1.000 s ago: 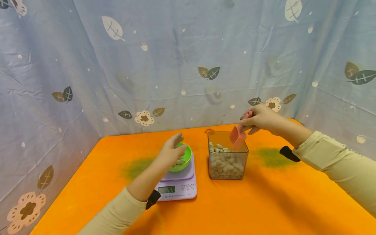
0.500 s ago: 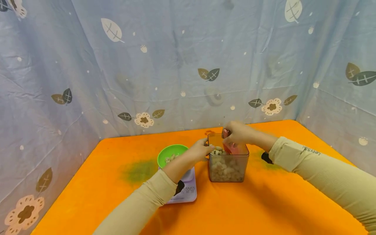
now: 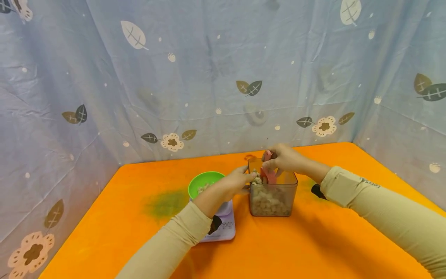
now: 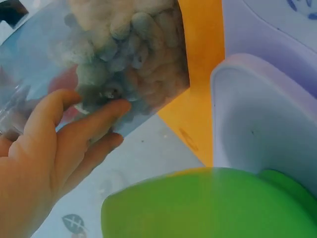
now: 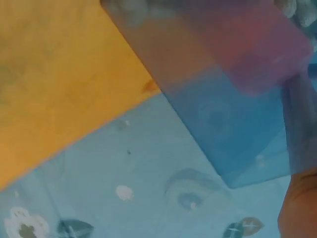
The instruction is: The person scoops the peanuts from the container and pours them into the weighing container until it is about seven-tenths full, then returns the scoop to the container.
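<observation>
In the head view a clear tub (image 3: 273,200) of unshelled peanuts (image 3: 268,197) stands right of centre. My left hand (image 3: 237,180) grips its left wall near the rim; in the left wrist view the fingers (image 4: 101,119) lie against the outside of that wall. My right hand (image 3: 287,159) pinches the handle of a pink scoop (image 3: 270,174), whose bowl is down inside the tub by the peanuts. Through the tub's wall the scoop (image 5: 262,54) shows blurred in the right wrist view. Left of the tub, a green bowl (image 3: 205,176) with some peanuts sits on a lilac kitchen scale (image 3: 228,232).
An orange cloth (image 3: 104,232) covers the table. Behind and beside it hangs a pale blue curtain (image 3: 209,58) with leaf and flower prints. My left forearm hides part of the scale and its display.
My left hand has moved right from over the green bowl to the tub's side. The right hand has lowered the scoop leftward into the tub, then tilted it slightly among the peanuts.
</observation>
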Motion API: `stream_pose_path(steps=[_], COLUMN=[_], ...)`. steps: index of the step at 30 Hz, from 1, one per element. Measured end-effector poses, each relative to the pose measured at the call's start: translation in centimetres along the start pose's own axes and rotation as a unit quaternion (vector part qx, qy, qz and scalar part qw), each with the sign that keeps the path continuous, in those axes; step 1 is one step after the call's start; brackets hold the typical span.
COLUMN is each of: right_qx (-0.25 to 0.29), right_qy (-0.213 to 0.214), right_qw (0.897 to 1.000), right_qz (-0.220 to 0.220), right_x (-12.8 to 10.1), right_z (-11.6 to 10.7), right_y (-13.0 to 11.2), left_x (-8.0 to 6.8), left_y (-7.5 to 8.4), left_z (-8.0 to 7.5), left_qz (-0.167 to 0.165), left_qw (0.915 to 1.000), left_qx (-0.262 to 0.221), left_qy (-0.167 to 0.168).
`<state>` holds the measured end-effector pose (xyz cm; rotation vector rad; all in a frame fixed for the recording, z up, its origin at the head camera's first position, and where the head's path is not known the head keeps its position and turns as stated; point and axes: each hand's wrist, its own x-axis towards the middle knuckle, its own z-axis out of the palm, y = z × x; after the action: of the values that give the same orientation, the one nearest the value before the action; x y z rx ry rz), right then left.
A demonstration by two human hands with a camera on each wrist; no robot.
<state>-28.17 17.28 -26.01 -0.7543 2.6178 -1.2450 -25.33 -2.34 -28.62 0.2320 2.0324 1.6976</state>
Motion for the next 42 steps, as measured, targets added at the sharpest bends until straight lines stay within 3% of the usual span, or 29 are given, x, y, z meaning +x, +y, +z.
stream_pose_path(steps=[6,12,14,19,24,32,34,42], right_qx=[0.123,0.062,0.07,0.165,0.173,0.202,0.224,0.345], right_qy=[0.071,0.126,0.127,0.114,0.07,0.076,0.08,0.099], right_qw=[0.987,0.989,0.989,0.977,0.979,0.973,0.967,0.928], right_qz=[0.068,0.041,0.036,0.069,0.085,0.085,0.088,0.1], right_x=[-0.8,-1.1,-1.0,-1.1,-1.1,-1.8,-2.0,-2.4], right_z=[0.2,1.5,1.6,1.0,0.7,0.9,1.0,0.5], right_y=[0.9,0.5,0.1,-0.3,-0.4,-0.3,-0.1,0.5], left_x=[0.2,0.1,0.0,0.0,0.1,0.1,0.0,0.2], left_y=[-0.6,-0.4,-0.3,-0.2,0.0,0.0,0.0,-0.1], left_z=[0.0,-0.1,-0.2,-0.4,-0.4,-0.1,0.0,-0.1], left_qz=[-0.002,0.005,0.002,-0.006,-0.002,-0.006,-0.007,-0.012], left_qw=[1.0,0.9999,0.9999,0.9999,0.9998,0.9998,0.9998,0.9997], left_qx=[-0.005,0.001,0.001,0.001,0.004,0.0,0.002,-0.005], left_qy=[-0.007,-0.014,-0.012,-0.015,-0.02,-0.021,-0.019,-0.019])
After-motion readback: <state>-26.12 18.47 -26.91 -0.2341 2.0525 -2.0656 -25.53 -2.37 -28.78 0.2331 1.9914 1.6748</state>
